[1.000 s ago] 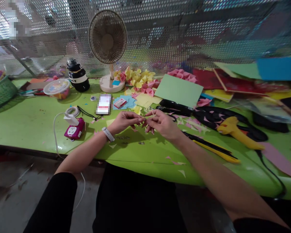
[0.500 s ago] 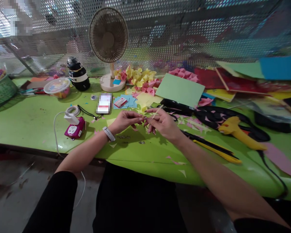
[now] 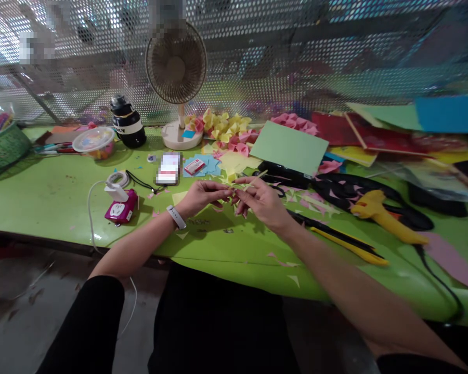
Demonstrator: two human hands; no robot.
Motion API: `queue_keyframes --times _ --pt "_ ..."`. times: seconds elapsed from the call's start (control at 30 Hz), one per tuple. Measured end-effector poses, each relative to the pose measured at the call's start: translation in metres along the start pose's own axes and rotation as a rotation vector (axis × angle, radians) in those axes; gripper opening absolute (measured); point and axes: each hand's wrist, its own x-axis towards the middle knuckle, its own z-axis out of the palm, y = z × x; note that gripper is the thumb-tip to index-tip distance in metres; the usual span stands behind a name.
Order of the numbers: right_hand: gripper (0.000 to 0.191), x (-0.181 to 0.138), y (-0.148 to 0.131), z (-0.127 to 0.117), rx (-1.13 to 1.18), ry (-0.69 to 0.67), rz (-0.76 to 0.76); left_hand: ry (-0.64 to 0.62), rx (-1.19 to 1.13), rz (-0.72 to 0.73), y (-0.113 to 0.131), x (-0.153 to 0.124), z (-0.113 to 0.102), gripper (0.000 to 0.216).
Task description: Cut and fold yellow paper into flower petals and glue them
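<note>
My left hand [image 3: 205, 196], with a white band on its wrist, is closed in a pinch at the middle of the green table [image 3: 62, 202]. Its fingertips meet those of my right hand [image 3: 260, 200], and the small thing between them is too tiny to make out. A thin pale stick [image 3: 256, 179] slants up from between the right hand's fingers. Just behind the fingertips is a bit of yellow paper [image 3: 231, 177]. Small metallic bits [image 3: 228, 231] and paper scraps [image 3: 294, 280] lie below the hands.
Folded yellow paper flowers [image 3: 226, 124], a light green sheet [image 3: 288, 147] and a fan [image 3: 176, 65] stand behind. To the right are a yellow glue gun [image 3: 386, 215] and a yellow-black cutter [image 3: 347, 244]. A phone [image 3: 169, 168], purple socket block [image 3: 120, 208] and black bottle [image 3: 128, 122] are left.
The view has tilted slightly, so the table's things sit a little lower. Both hands stay together at the fingertips, with only small finger movement.
</note>
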Motion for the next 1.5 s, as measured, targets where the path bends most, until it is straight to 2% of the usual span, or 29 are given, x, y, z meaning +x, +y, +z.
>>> queue_keyframes --times 0.6,0.73,0.83,0.97,1.13,1.27,1.5 --pt "0.051 -0.001 -0.009 0.006 0.012 -0.025 -0.001 0.063 -0.001 0.087 -0.002 -0.003 0.007 0.039" --pt "0.048 -0.003 -0.008 0.006 -0.025 0.029 -0.060 0.109 -0.011 0.144 -0.002 -0.002 0.007 0.035" --pt "0.037 -0.005 -0.005 0.008 -0.090 0.021 -0.108 0.135 -0.022 0.210 -0.002 -0.002 0.007 0.032" --pt "0.028 -0.005 0.000 0.010 -0.191 0.033 -0.215 0.140 -0.013 0.271 -0.002 -0.002 0.010 0.032" --pt "0.026 -0.003 0.001 0.006 -0.343 0.065 -0.320 0.136 -0.030 0.305 -0.004 -0.001 0.012 0.030" --pt "0.029 -0.003 0.002 0.004 -0.364 0.030 -0.289 0.092 -0.054 0.274 -0.004 -0.001 0.011 0.029" --pt "0.035 -0.005 0.001 0.009 -0.334 0.055 -0.243 0.150 -0.057 0.259 -0.005 -0.001 0.011 0.031"
